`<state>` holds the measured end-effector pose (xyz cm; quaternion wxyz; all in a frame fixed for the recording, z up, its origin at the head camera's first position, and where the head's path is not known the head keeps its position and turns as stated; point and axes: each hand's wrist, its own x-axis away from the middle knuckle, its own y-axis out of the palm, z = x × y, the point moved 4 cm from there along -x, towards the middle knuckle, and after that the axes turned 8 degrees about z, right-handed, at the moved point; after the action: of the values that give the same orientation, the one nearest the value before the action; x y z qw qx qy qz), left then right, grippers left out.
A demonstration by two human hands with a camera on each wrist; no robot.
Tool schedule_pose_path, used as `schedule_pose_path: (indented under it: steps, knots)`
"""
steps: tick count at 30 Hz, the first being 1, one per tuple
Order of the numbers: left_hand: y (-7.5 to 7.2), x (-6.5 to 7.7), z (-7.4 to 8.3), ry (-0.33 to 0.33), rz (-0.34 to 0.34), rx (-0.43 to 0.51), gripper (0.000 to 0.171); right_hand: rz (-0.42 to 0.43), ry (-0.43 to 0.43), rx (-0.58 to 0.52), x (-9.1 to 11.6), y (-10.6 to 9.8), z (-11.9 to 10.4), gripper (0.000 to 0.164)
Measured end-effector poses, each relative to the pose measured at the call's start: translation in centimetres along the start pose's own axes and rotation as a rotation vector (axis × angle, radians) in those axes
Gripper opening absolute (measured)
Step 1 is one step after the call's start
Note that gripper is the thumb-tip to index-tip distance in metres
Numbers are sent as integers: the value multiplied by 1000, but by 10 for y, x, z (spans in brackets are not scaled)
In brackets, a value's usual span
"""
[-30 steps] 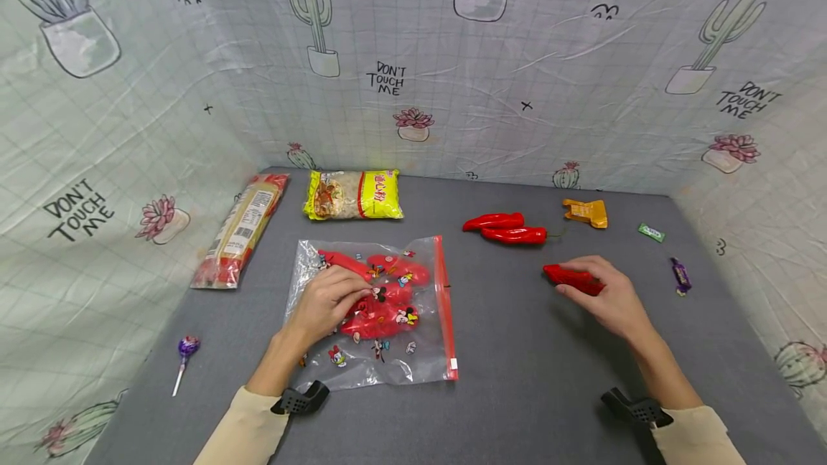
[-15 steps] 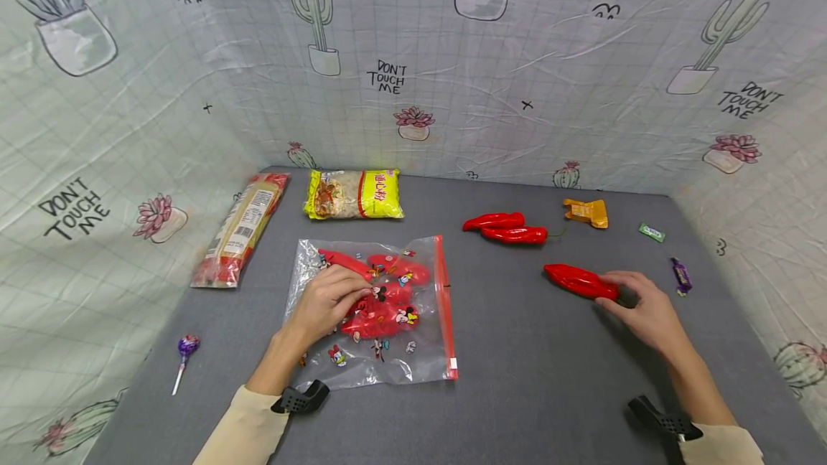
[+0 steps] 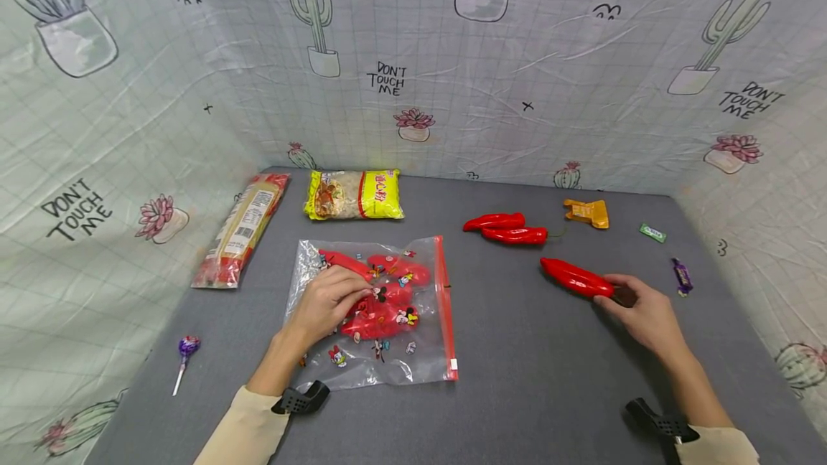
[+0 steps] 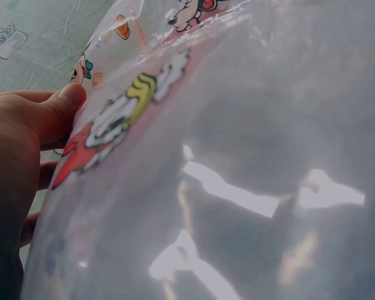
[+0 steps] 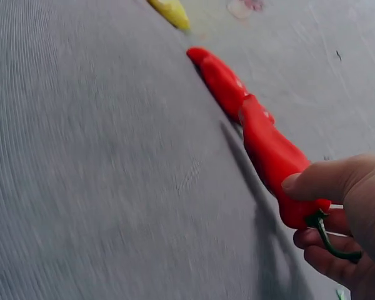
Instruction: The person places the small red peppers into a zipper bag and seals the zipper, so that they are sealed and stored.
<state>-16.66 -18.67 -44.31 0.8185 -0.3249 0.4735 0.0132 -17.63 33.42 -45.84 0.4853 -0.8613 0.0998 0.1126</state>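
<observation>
In the head view, my left hand (image 3: 329, 300) holds the closed-off left part of a clear zip bag (image 3: 413, 364) printed with cartoon figures. Several red shapes show through its film. The left wrist view has my thumb on the near side of the bag film (image 4: 237, 156), fingers behind. My right hand (image 3: 642, 311) pinches a red chili pepper (image 3: 575, 280) by its stem end, thumb on one side, fingers on the other. Its green stem (image 5: 331, 244) lies along my fingers in the right wrist view. Two more red chili peppers (image 3: 515, 235) lie touching farther back.
A yellow pasta packet (image 3: 377, 194) lies at the back, with a long noodle packet (image 3: 242, 232) left of it. A purple lollipop (image 3: 186, 354) is front left. Orange (image 3: 588, 213), green (image 3: 652, 232) and purple wrapped sweets (image 3: 681, 276) lie at right. Printed cloth (image 3: 426, 41) surrounds the grey table.
My right hand slid from the chili pepper's middle to its stem end and now grips it there. The pepper's pointed tip has swung slightly up and left. My left hand stays put.
</observation>
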Motion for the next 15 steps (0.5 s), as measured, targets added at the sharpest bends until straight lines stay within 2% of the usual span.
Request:
schedule_pose_path:
  steps: [9, 15]
  knots:
    - [1, 1, 0, -4, -1, 6, 13, -31, -78, -92, 0, 7, -44, 40]
    - [0, 1, 0, 0, 4, 11, 15, -36, -212, -154, -1, 19, -73, 39]
